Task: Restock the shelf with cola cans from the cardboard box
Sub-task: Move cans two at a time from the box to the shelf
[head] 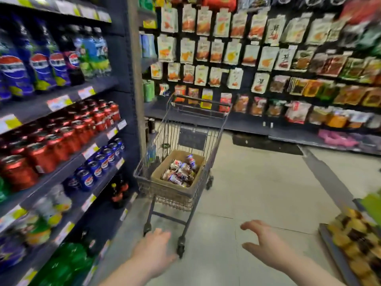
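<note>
A cardboard box [160, 171] holding several loose cola cans [181, 169] sits inside a metal shopping cart [186, 120] in the aisle ahead. On the left, a dark shelf unit [99, 141] carries a row of red cans [61, 139] and below it a row of blue cola cans [101, 164]. My left hand [153, 251] is low in the frame, in front of the cart's wheels, fingers apart and holding nothing. My right hand [265, 242] is stretched out over the floor, fingers spread and empty. Both hands are well short of the box.
Big blue cola bottles [41, 65] fill the upper left shelf and green bottles [66, 263] the lowest. Hanging snack packets [226, 50] cover the far wall. A low display of packaged goods [354, 238] stands at the right. Tiled floor [257, 182] lies between them.
</note>
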Motion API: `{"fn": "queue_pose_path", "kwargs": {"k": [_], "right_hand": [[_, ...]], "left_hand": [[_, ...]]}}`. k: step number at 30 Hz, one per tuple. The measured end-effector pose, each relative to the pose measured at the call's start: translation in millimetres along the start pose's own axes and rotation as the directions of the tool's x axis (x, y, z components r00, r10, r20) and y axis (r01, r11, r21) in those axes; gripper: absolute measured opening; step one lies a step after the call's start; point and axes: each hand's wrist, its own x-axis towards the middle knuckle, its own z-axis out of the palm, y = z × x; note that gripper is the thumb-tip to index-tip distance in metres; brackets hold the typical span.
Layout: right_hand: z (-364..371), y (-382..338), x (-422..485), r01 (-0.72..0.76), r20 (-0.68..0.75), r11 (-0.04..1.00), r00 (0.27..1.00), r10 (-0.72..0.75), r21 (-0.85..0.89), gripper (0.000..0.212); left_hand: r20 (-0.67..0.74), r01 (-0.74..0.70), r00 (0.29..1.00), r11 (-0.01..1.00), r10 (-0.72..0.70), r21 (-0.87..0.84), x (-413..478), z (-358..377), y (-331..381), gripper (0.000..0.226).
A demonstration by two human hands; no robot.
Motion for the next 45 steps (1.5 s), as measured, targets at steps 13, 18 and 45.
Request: {"fn": "queue_pose_path", "kwargs": {"k": [13, 18, 45], "right_hand": [[-53.4, -9.5, 263.2, 0.180, 0.107, 0.965, 0.981, -0.163, -0.189, 0.046], [-79.1, -13.7, 376.0, 0.200, 0.167, 0.941, 0.973, -0.158, -0.274, 0.046], [110.7, -17.4, 803.2, 0.540, 0.811, 0.793, 0.576, -0.102, -0.284, 0.044]], "left_hand": [[-0.043, 0.136, 0.989, 0.985, -0.141, -0.103, 226.8, -44.0, -20.6, 0.049], [0.020, 0.151, 0.988, 0.984, -0.150, -0.095, 339.8, -73.3, -31.6, 0.047], [0.479, 0.701, 0.442, -0.042, -0.758, -0.712, 625.9, 15.9, -23.6, 0.092]]}}
